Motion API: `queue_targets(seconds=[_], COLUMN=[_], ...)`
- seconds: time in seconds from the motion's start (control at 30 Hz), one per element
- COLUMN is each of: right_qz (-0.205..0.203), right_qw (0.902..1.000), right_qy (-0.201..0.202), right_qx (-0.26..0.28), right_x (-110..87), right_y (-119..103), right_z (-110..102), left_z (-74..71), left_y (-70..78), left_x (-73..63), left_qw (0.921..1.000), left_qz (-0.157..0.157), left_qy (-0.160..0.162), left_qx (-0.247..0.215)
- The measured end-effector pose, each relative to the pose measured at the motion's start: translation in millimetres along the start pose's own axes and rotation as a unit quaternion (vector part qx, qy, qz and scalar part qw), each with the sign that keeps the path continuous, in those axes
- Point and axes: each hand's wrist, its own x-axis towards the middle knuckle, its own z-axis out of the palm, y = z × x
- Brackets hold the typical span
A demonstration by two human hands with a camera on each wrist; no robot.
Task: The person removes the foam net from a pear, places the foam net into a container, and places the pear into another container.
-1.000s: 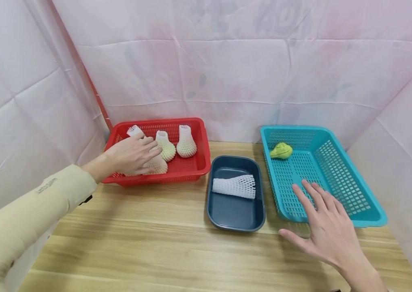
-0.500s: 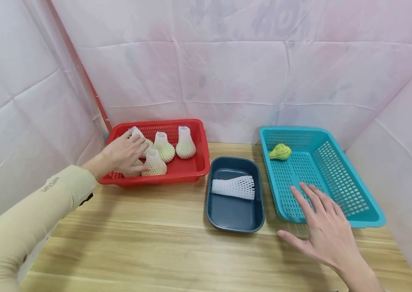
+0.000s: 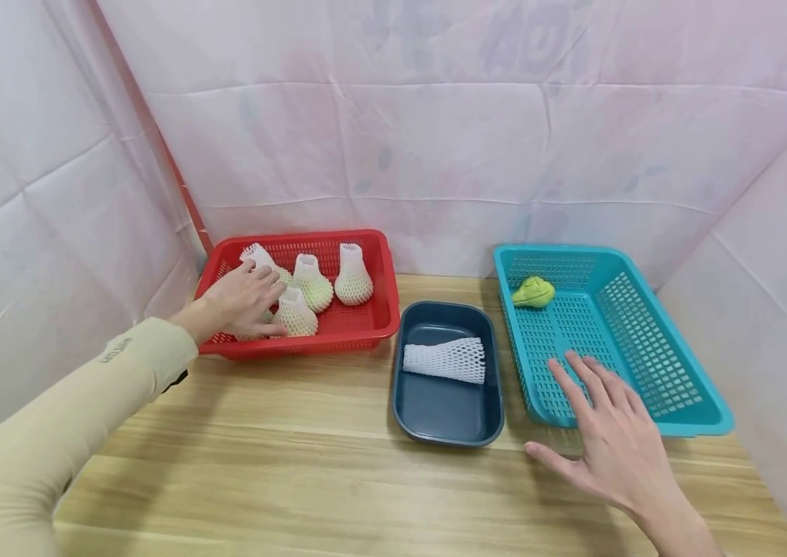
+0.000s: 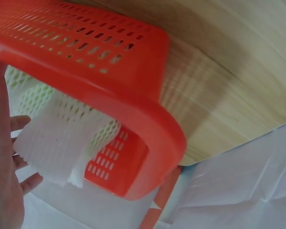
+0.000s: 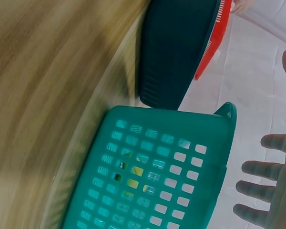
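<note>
In the head view, my left hand point(image 3: 243, 299) reaches into the red basket point(image 3: 337, 338), over fruits in white foam net sleeves at its left end. Its thumb lies by the front netted fruit point(image 3: 295, 315). The left wrist view shows its fingers point(image 4: 32, 182) spread beside a foam net sleeve point(image 4: 55, 150). Another netted fruit point(image 3: 354, 278) stands at the basket's right. My right hand point(image 3: 612, 437), fingers spread and holding nothing, hovers over the near edge of the teal basket point(image 3: 689, 340), where a bare yellow-green, pear-shaped fruit point(image 3: 534, 292) lies at the far left.
A dark blue tray point(image 3: 446, 427) stands between the baskets with an empty white foam net sleeve point(image 3: 445, 360) lying in it. All rest on a wooden table point(image 3: 309, 464). Pale cloth point(image 3: 435, 147) hangs behind and at both sides.
My left hand has drawn back leftward from the front netted fruit, uncovering it and its neighbours, then shifted slightly right. The right hand stays nearly still over the teal basket.
</note>
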Motion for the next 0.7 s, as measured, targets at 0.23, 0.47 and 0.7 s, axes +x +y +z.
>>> queue_targets(seconds=[0.23, 0.47, 0.7], right_qz=[-0.008, -0.006, -0.006], right_qw=[1.0, 1.0, 1.0], right_qy=[0.0, -0.003, -0.006], right_qx=[-0.005, 0.002, 0.004], right_x=[-0.3, -1.0, -1.0], right_y=[-4, -6, -6], right_z=[4, 6, 7], left_z=[1.0, 1.1, 4.6], left_y=[5.8, 10.5, 13.9], left_x=[6.3, 16.0, 24.1], left_qw=[0.9994, 0.9963, 0.9941], left_qz=[0.011, 0.015, 0.043], left_qy=[-0.029, -0.074, -0.059], left_qx=[0.017, 0.04, 0.08])
